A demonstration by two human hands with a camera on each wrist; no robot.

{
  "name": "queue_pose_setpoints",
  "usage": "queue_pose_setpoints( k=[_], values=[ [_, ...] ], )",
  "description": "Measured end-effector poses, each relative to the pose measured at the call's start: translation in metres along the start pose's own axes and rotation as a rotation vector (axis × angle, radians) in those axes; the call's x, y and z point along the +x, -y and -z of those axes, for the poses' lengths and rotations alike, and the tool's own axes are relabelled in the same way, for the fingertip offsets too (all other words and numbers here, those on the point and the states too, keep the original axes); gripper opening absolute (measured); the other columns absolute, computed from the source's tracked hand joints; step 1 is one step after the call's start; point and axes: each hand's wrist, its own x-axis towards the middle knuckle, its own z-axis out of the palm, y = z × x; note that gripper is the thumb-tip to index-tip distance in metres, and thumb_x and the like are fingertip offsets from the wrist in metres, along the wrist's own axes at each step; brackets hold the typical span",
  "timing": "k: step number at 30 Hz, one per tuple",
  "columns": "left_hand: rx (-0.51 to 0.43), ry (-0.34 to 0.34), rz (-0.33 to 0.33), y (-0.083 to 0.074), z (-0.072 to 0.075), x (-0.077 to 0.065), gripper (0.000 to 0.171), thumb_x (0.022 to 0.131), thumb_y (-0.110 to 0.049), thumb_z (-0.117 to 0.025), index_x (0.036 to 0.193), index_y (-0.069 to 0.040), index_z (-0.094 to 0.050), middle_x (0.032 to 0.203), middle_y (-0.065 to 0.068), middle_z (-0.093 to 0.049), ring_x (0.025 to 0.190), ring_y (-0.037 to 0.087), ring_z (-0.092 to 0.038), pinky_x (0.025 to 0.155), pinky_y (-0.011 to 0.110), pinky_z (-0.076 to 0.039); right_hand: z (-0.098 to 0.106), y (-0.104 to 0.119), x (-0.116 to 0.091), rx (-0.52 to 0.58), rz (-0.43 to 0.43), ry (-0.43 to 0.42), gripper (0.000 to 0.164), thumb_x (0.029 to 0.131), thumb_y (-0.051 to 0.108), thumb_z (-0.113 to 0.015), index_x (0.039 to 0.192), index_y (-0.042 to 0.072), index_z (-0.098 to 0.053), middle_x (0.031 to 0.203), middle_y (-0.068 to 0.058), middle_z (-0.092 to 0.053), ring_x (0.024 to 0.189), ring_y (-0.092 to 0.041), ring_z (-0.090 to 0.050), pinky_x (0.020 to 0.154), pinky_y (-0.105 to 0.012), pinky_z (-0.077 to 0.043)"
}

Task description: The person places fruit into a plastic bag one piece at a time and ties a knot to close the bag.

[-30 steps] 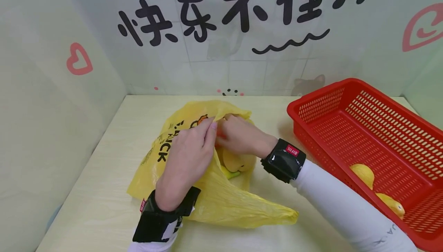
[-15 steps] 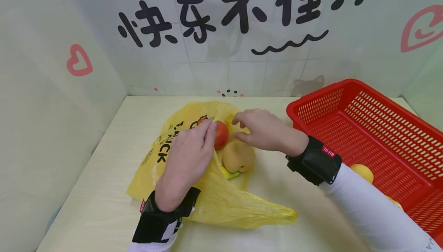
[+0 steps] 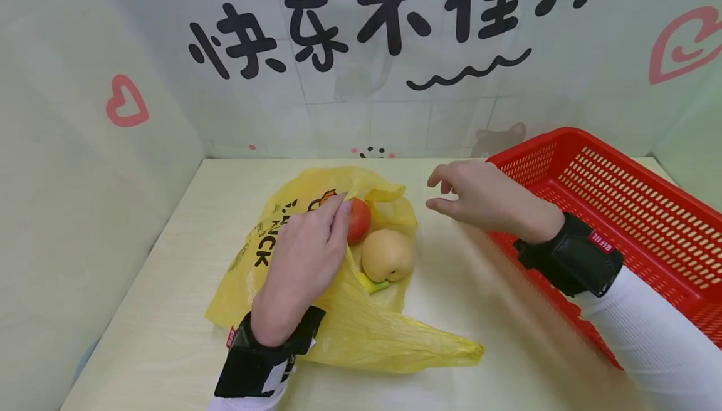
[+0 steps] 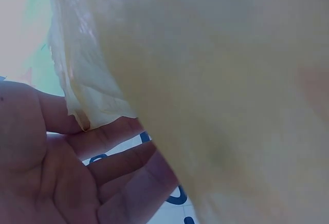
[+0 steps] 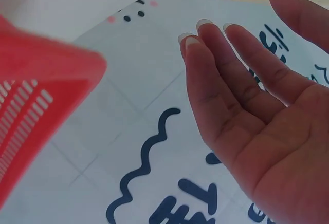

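1. Nearest the left edge of the desk [image 3: 180,273], my yellow plastic bag [image 3: 389,339] lies with its top close to the back edge, its twisted end pointing toward the front right.
2. My left hand [image 3: 307,251] rests over the bag; thumb and forefinger are clamped on the rim of its mouth.
3. Just right of those fingertips, inside the mouth, sit a round red fruit [image 3: 358,220], a tan pear [image 3: 387,255] and, partly covered, a yellow piece [image 3: 371,284] with a green tip.
4. My right hand [image 3: 482,195] hangs between bag and basket, fingers loosely bent, thumb apart from them.
5. The red basket [image 3: 637,192] stands toward the desk's back right corner, partly behind my right arm.
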Motion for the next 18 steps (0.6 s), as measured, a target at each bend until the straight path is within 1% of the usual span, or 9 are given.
queue_pose_setpoints(
  k=[5, 9, 12, 14, 18],
  values=[
    [0.0, 0.004, 0.004, 0.0, 0.002, 0.0, 0.039, 0.106, -0.028, -0.04, 0.131, -0.008, -0.062, 0.064, 0.002, -0.052, 0.059, 0.018, -0.052, 0.053, 0.028, -0.038, 0.008, -0.015, -0.009, 0.001, -0.065, -0.011, 0.036, 0.09, 0.028, -0.071, 0.118, 0.006, -0.066, 0.103, -0.011, -0.07, 0.087, -0.023, -0.063, 0.078, -0.039, -0.057],
    [0.002, 0.006, 0.004, -0.001, 0.001, 0.0, 0.039, 0.106, -0.028, -0.04, 0.131, -0.008, -0.063, 0.065, 0.002, -0.051, 0.058, 0.017, -0.051, 0.052, 0.028, -0.038, 0.013, -0.032, -0.018, 0.001, -0.123, -0.034, 0.035, 0.088, 0.027, -0.072, 0.116, 0.006, -0.066, 0.099, -0.009, -0.07, 0.079, -0.02, -0.061, 0.072, -0.037, -0.058],
    [0.003, 0.004, 0.003, -0.001, 0.001, 0.0, 0.039, 0.107, -0.029, -0.04, 0.13, -0.008, -0.063, 0.067, 0.003, -0.054, 0.058, 0.018, -0.052, 0.052, 0.028, -0.038, 0.016, -0.046, -0.025, -0.003, -0.165, -0.047, 0.036, 0.087, 0.024, -0.073, 0.116, 0.005, -0.066, 0.102, -0.011, -0.071, 0.079, -0.021, -0.062, 0.072, -0.039, -0.058],
    [0.003, 0.0, 0.002, -0.001, 0.001, 0.0, 0.038, 0.106, -0.028, -0.04, 0.129, -0.008, -0.063, 0.069, 0.003, -0.056, 0.06, 0.018, -0.053, 0.053, 0.028, -0.038, 0.017, -0.055, -0.028, -0.012, -0.188, -0.048, 0.039, 0.085, 0.023, -0.073, 0.118, 0.004, -0.065, 0.105, -0.014, -0.071, 0.082, -0.022, -0.062, 0.073, -0.042, -0.059],
    [0.003, -0.003, 0.001, -0.001, 0.001, 0.0, 0.037, 0.106, -0.028, -0.04, 0.127, -0.009, -0.064, 0.068, 0.003, -0.056, 0.06, 0.017, -0.053, 0.052, 0.028, -0.038, 0.016, -0.073, -0.036, -0.022, -0.219, -0.027, 0.046, 0.082, 0.023, -0.076, 0.121, 0.001, -0.064, 0.108, -0.018, -0.07, 0.083, -0.023, -0.062, 0.071, -0.043, -0.059]
  ],
)
